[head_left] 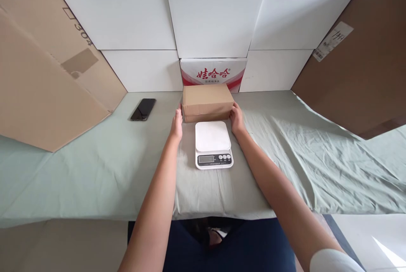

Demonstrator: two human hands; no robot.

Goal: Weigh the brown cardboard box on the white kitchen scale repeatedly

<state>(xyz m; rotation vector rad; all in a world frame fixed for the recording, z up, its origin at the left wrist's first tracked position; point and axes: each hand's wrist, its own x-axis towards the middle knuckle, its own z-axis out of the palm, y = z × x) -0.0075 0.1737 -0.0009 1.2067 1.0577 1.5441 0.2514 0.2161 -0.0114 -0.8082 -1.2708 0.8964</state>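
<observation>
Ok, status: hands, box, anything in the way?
Left hand and right hand at opposite ends of brown box. White scale close on near side. Phone off left.

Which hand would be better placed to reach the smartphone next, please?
Left, probably: the left hand is nearer the smartphone, while the right hand is at the right end of the small cardboard box.

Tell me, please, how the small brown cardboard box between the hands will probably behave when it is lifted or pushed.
The small cardboard box looks fairly stiff, judging by its mostly straight edges. Its flat faces and low, wide shape suggest it would hardly roll or tip. Its weight is hard to judge, as its contents are hidden.
</observation>
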